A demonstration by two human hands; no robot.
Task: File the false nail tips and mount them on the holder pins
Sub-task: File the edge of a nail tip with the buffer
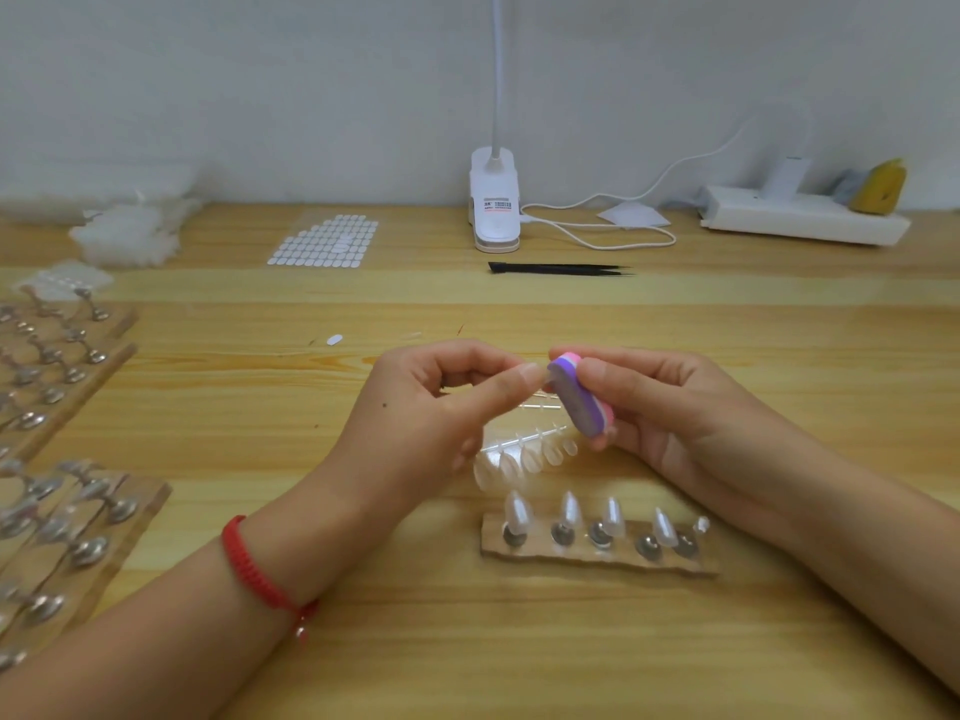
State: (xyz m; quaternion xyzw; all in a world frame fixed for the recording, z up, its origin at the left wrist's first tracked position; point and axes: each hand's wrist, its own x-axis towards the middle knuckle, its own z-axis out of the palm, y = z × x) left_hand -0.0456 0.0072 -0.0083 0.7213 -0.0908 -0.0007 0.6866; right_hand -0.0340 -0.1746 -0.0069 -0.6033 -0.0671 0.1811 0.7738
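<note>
While my left hand (441, 402) pinches a clear false nail tip (544, 375) between thumb and forefinger, my right hand (660, 407) grips a purple-and-pink buffer block (576, 397), its fingers (597, 371) clamped on the block's sides. The block's upper end touches the tip, which my own fingertips almost hide. Both hands are raised over the middle of the desk (260, 407).

Just under them lies a strip of clear nail tips (524, 452), and nearer the front edge sits a wooden holder (597, 556). Four pointed tips stand on its pins; I cannot make out what is on the pin at the right end.

A red bracelet (254, 569) circles my left wrist. Along the left edge lie more holder racks (62, 511). Toward the back edge are black tweezers (558, 269), a white clip lamp (494, 205), a sheet of adhesive tabs (324, 241), and, in the back right corner, a white power strip (800, 215).
</note>
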